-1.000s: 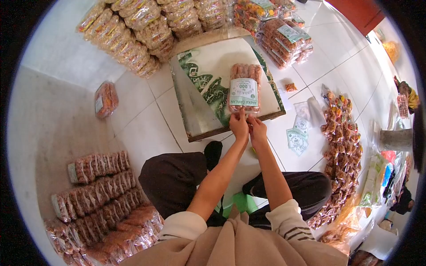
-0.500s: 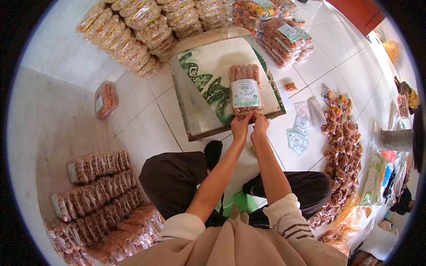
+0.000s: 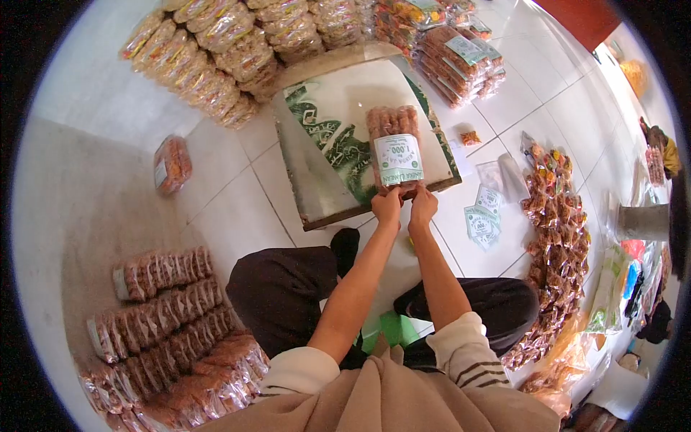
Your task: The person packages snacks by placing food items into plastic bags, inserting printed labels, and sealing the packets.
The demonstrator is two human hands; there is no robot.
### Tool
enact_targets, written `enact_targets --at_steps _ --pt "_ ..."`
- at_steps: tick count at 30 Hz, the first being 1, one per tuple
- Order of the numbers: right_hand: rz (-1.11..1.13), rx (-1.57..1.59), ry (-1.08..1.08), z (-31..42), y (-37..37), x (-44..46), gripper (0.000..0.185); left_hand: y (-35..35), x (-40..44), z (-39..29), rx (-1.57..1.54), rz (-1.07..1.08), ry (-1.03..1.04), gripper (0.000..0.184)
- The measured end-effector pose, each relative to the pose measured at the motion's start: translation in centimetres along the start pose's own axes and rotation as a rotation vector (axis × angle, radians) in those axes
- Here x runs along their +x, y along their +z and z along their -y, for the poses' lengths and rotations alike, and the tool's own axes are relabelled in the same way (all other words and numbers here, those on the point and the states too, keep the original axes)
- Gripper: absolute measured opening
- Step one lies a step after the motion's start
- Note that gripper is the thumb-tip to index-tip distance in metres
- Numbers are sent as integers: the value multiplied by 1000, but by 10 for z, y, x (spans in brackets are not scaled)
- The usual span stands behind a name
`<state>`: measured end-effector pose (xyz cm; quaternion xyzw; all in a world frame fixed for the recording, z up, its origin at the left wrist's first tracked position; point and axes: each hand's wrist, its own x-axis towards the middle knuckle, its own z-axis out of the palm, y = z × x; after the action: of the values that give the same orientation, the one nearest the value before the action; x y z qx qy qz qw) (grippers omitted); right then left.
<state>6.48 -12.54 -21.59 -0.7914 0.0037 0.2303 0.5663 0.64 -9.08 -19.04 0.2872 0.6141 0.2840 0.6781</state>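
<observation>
Head view. One labelled pack of brown snacks (image 3: 397, 147), clear-wrapped, lying on a low table (image 3: 353, 83), its closest end at the near edge. Left hand (image 3: 388, 205): fingers drawn narrow, pinching that end. Right hand (image 3: 423, 204): fingers likewise narrow, gripping the same end, just beside the left. Right of the table, on the tiled floor (image 3: 536, 126): one small snack packet (image 3: 470, 137), loose printed labels (image 3: 483, 216), clear plastic (image 3: 505, 178), many small packets (image 3: 554, 230). Lower left: rows of bagged snacks (image 3: 162, 317).
</observation>
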Motion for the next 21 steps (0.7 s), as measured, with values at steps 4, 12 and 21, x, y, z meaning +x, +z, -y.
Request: enact_targets --at_steps 4,12,21 --pt "40 -203 -380 1 -37 24 41 5 1 -5 -227 -58 -37 9" --pt "241 -794 -348 -126 -81 2 45 -4 -1 -12 -226 62 -98 10" --pt "202 -614 -391 -114 -75 -13 46 -4 -5 -12 -194 83 -87 11"
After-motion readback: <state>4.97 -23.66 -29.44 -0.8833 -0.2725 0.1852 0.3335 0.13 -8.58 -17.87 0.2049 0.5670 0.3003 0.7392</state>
